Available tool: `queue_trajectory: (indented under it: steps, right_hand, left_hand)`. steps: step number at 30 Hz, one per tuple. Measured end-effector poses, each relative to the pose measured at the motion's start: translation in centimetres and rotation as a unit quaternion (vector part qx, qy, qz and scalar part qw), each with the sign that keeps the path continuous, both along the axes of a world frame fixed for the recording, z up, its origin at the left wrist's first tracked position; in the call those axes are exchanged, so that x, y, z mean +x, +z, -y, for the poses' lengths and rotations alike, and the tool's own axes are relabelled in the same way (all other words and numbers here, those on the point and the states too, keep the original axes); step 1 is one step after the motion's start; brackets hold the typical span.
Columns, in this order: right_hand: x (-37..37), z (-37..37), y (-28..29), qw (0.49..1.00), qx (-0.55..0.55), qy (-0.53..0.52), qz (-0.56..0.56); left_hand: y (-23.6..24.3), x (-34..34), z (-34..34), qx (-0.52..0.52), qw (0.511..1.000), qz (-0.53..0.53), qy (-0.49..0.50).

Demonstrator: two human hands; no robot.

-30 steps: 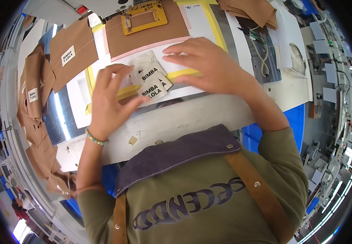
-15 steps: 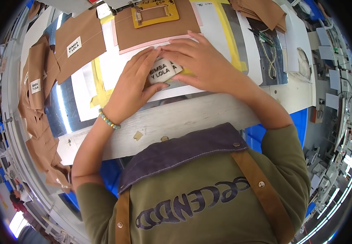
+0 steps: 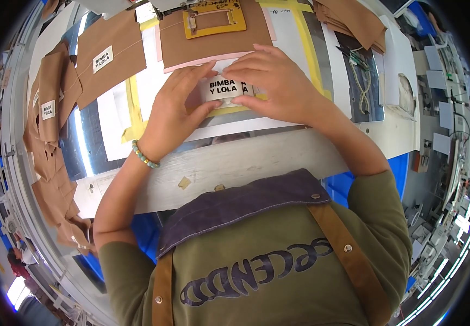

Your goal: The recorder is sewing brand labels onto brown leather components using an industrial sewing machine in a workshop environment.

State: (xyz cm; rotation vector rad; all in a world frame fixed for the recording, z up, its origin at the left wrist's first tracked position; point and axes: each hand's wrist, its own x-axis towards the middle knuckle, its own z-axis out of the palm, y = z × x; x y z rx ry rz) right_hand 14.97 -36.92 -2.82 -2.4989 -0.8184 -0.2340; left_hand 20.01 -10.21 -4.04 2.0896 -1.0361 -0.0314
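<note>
Between my two hands are white rectangular labels [image 3: 222,87] with black print, overlapping in a small stack. My left hand [image 3: 183,98] curves round the stack's left side, thumb at the lower edge and fingers at the upper. From the right, my right hand [image 3: 270,84] grips the stack the same way, its thumb at the lower edge. Just beyond my fingertips lies a brown fabric panel [image 3: 202,57] with a pink strip along its edge. On it rests a yellow frame-shaped template [image 3: 240,22].
Brown panels bearing a white label [image 3: 103,60] lie at the left, with more brown pieces [image 3: 55,179] hanging over the table edge. Yellow tape [image 3: 135,103] borders the white work sheet. At the right are stacked brown pieces [image 3: 362,27], a looped cord [image 3: 362,89] and a white box [image 3: 398,65].
The labels have turned from tilted to nearly level and sit slightly further right. My fingers have shifted to their upper and lower edges, and both thumbs are now closer together.
</note>
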Motion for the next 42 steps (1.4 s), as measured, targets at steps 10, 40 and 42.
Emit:
queue_trajectory:
  steps: [10, 40, 42]
  right_hand:
    - [3.2, 0.4, 0.8, 0.998, 0.030, -0.016, 0.053]
    - [8.1, 3.7, -1.4, 0.992, -0.102, -0.030, 0.067]
    - [7.8, 3.9, -1.9, 0.991, -0.111, -0.029, 0.073]
  left_hand:
    - [1.0, 2.3, 0.3, -0.065, 0.997, -0.005, 0.035]
    - [-1.3, 8.6, 1.5, 0.175, 0.956, 0.234, 0.034]
    - [-1.1, 8.6, 1.6, 0.167, 0.959, 0.225, 0.035]
